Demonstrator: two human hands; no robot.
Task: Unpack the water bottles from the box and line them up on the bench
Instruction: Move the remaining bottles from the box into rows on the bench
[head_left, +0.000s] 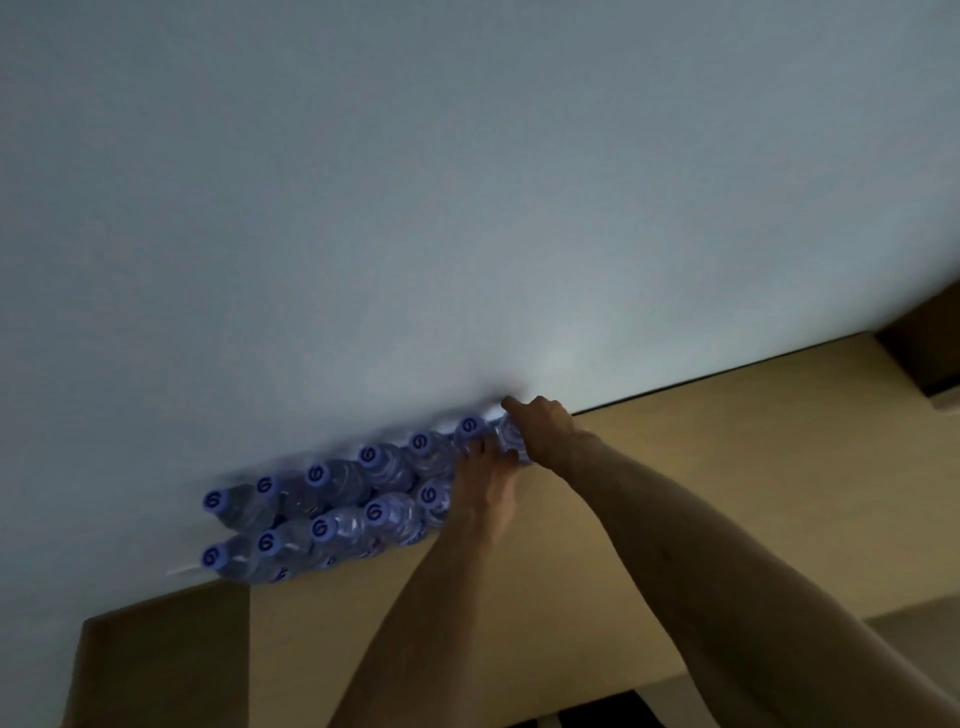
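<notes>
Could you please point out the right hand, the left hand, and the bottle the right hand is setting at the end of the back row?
right hand (543, 427): head view, back of the hand.
left hand (485, 480): head view, back of the hand.
end bottle (511, 441): head view, clear body below the fingers.

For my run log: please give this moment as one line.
right hand: grips bottle at row end | left hand: touches neighbouring bottles | bench, by wall
</notes>
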